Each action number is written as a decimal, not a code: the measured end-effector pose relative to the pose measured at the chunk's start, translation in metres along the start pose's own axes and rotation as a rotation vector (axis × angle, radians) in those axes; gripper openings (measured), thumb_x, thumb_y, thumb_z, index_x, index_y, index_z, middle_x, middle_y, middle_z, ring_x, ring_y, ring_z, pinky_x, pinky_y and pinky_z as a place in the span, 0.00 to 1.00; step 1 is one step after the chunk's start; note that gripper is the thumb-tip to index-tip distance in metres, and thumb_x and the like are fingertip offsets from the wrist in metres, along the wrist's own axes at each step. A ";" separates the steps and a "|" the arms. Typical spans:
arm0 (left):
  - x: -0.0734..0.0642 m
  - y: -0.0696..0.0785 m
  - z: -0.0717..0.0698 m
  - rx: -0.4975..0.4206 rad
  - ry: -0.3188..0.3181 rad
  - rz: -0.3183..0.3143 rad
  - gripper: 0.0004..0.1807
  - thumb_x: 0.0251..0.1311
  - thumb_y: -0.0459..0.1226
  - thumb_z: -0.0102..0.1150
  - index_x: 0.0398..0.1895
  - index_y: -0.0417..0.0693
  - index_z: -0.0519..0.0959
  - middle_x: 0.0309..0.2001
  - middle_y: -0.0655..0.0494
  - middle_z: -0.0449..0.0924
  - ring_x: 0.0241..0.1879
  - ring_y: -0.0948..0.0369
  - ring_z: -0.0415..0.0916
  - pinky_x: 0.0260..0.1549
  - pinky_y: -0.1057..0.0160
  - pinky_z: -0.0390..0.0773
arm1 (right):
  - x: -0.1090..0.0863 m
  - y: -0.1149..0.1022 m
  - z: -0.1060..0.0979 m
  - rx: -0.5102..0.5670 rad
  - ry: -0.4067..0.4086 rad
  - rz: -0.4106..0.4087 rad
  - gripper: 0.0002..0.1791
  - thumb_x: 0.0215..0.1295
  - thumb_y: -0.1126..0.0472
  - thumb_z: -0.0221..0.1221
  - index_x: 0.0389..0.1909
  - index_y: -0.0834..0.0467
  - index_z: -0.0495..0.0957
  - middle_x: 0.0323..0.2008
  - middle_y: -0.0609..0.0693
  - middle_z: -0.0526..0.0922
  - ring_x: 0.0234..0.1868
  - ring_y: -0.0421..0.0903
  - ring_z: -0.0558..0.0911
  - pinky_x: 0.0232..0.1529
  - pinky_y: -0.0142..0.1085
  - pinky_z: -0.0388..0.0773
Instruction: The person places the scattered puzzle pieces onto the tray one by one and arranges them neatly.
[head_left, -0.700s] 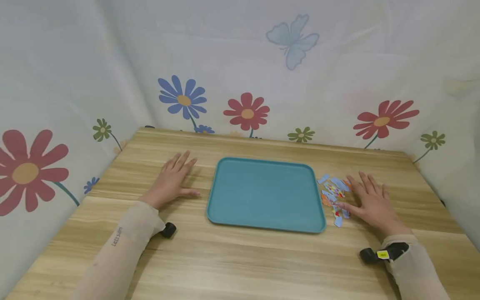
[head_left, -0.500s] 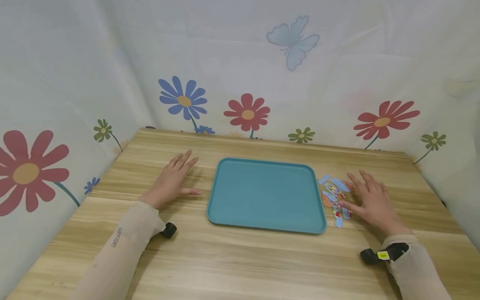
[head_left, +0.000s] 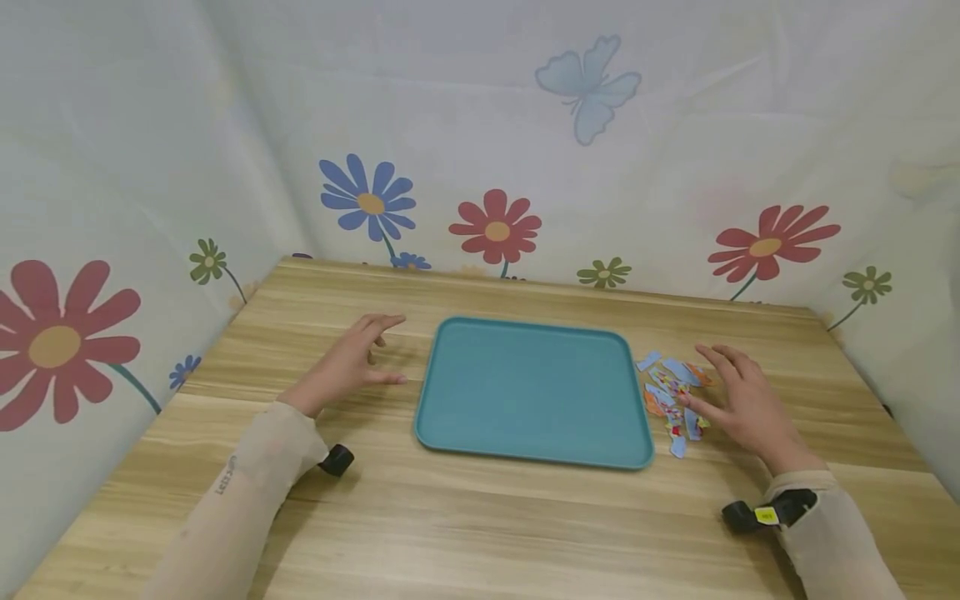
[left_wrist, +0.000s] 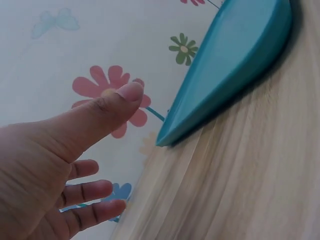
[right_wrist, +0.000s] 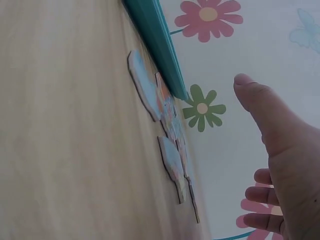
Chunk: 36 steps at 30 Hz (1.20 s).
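Note:
A teal tray (head_left: 532, 392) with a raised rim lies flat on the wooden table, nothing on it. Just right of it is a loose cluster of flat, irregular puzzle pieces (head_left: 678, 372), light blue with orange, red and yellow; in the right wrist view the pieces (right_wrist: 172, 162) look thin, with dark edges. My left hand (head_left: 347, 364) hovers left of the tray, thumb apart from loosely bent fingers, holding nothing. Beside the pieces, on their right, my right hand (head_left: 750, 408) is raised with its thumb tip in front of them; it holds nothing either.
The wooden table (head_left: 480, 533) runs back to a white cloth backdrop (head_left: 450, 100) printed with flowers and a butterfly. More of that cloth hangs at both sides. Each wrist wears a small black camera, the left one (head_left: 337, 460) and the right one (head_left: 741, 517).
My left hand has turned and its spread fingers have bent and drawn together. The right hand has lifted slightly, its fingers closer together. Tray and pieces stay in place.

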<state>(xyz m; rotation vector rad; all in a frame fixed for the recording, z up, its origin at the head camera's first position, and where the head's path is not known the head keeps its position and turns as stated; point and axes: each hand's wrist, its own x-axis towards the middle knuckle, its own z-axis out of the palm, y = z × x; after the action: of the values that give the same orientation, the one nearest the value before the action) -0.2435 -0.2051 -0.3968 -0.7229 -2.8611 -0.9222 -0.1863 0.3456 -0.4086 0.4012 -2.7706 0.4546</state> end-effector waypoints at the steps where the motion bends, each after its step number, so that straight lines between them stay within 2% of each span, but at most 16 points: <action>1: 0.000 0.001 0.000 -0.034 -0.007 -0.006 0.49 0.46 0.45 0.75 0.71 0.45 0.60 0.65 0.42 0.63 0.48 0.49 0.71 0.41 0.55 0.78 | 0.000 -0.001 -0.001 0.002 0.001 0.004 0.46 0.54 0.47 0.69 0.71 0.57 0.59 0.63 0.69 0.63 0.62 0.69 0.62 0.55 0.69 0.62; 7: 0.001 0.002 0.005 -0.137 -0.063 0.004 0.45 0.48 0.37 0.74 0.70 0.41 0.62 0.62 0.38 0.64 0.46 0.50 0.72 0.36 0.61 0.80 | 0.001 -0.003 -0.002 0.029 0.012 -0.011 0.43 0.54 0.50 0.69 0.68 0.58 0.62 0.61 0.69 0.66 0.60 0.68 0.65 0.53 0.68 0.64; 12: 0.004 0.003 0.011 -0.212 -0.144 -0.004 0.42 0.50 0.33 0.71 0.69 0.38 0.62 0.61 0.35 0.66 0.49 0.48 0.73 0.42 0.57 0.81 | 0.003 -0.004 -0.005 0.044 0.000 -0.012 0.40 0.56 0.51 0.68 0.66 0.60 0.64 0.59 0.69 0.67 0.57 0.67 0.68 0.51 0.68 0.66; 19: 0.011 0.006 0.020 -0.301 -0.221 -0.050 0.42 0.52 0.34 0.70 0.70 0.38 0.60 0.59 0.37 0.69 0.51 0.49 0.74 0.50 0.54 0.79 | 0.008 -0.003 -0.011 0.036 -0.010 -0.022 0.37 0.56 0.53 0.68 0.64 0.63 0.66 0.53 0.66 0.72 0.47 0.62 0.74 0.44 0.61 0.72; 25: 0.014 0.010 0.025 -0.337 -0.223 -0.089 0.41 0.54 0.33 0.69 0.70 0.38 0.61 0.57 0.41 0.71 0.49 0.53 0.75 0.48 0.60 0.79 | 0.011 0.005 -0.012 0.032 -0.058 -0.009 0.35 0.58 0.53 0.67 0.62 0.65 0.67 0.54 0.67 0.72 0.47 0.63 0.75 0.44 0.61 0.73; 32: 0.013 0.008 0.033 -0.371 -0.205 -0.082 0.38 0.54 0.32 0.69 0.68 0.33 0.63 0.53 0.40 0.73 0.46 0.54 0.75 0.44 0.67 0.79 | 0.012 0.015 -0.012 0.025 -0.143 0.050 0.33 0.60 0.50 0.65 0.61 0.66 0.69 0.54 0.67 0.72 0.49 0.64 0.75 0.45 0.61 0.74; 36: 0.014 0.006 0.036 -0.390 -0.205 -0.083 0.38 0.54 0.32 0.69 0.67 0.32 0.63 0.53 0.40 0.73 0.46 0.54 0.75 0.43 0.70 0.78 | 0.013 0.020 -0.012 0.019 -0.171 0.055 0.31 0.60 0.53 0.65 0.58 0.67 0.71 0.52 0.67 0.73 0.47 0.62 0.76 0.43 0.57 0.75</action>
<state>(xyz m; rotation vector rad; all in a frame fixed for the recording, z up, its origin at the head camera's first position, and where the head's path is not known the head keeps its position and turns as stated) -0.2494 -0.1748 -0.4200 -0.7707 -2.9322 -1.5306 -0.2013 0.3649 -0.3983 0.3860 -2.9511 0.4808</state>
